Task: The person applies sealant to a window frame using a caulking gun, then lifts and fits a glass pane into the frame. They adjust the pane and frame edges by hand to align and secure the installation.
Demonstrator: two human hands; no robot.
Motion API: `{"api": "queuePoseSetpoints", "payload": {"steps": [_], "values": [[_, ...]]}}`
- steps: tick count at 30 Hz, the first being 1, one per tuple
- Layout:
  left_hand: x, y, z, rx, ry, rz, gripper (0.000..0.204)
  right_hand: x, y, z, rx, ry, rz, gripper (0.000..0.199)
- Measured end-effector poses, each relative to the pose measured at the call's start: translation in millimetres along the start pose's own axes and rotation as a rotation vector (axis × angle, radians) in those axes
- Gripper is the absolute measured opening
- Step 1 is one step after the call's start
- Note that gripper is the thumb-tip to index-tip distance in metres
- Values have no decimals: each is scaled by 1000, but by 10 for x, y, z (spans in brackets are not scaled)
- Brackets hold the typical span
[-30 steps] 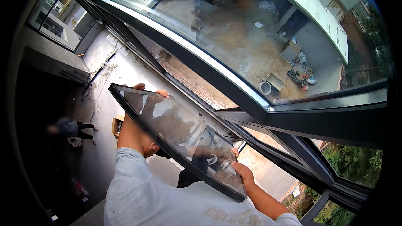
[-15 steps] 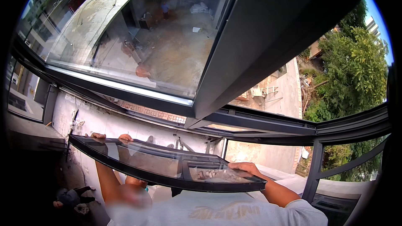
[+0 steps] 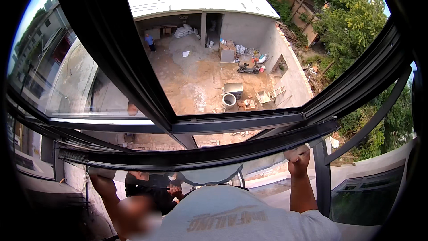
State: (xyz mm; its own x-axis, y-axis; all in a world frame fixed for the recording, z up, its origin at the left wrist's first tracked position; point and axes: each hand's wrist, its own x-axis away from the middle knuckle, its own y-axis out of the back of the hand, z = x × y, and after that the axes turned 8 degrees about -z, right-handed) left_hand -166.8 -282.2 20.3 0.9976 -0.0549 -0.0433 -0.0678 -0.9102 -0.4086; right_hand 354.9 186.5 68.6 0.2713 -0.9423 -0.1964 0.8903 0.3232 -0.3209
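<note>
Black window frame (image 3: 133,62) from 9 to 3 o'clock, dark-framed glass sash (image 3: 196,156) raised across the centre to 5 o'clock, courtyard with white bucket (image 3: 228,101) behind, right hand (image 3: 298,155) fingers gripping sash edge, left hand (image 3: 101,172) under it at 8 o'clock, grip unclear.
</note>
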Motion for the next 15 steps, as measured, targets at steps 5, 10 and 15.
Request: {"api": "queuePoseSetpoints", "payload": {"steps": [5,10,15], "values": [[258,-468,47,-112,32,20,73,-403,587,298,145,144,-58,77],[686,-1126,70,-267,39,180,71,-740,1191,606,194,76,-173,80],[811,-1619,120,-351,-11,182,69,-1108,1336,569,248,-48,-233,84]]}}
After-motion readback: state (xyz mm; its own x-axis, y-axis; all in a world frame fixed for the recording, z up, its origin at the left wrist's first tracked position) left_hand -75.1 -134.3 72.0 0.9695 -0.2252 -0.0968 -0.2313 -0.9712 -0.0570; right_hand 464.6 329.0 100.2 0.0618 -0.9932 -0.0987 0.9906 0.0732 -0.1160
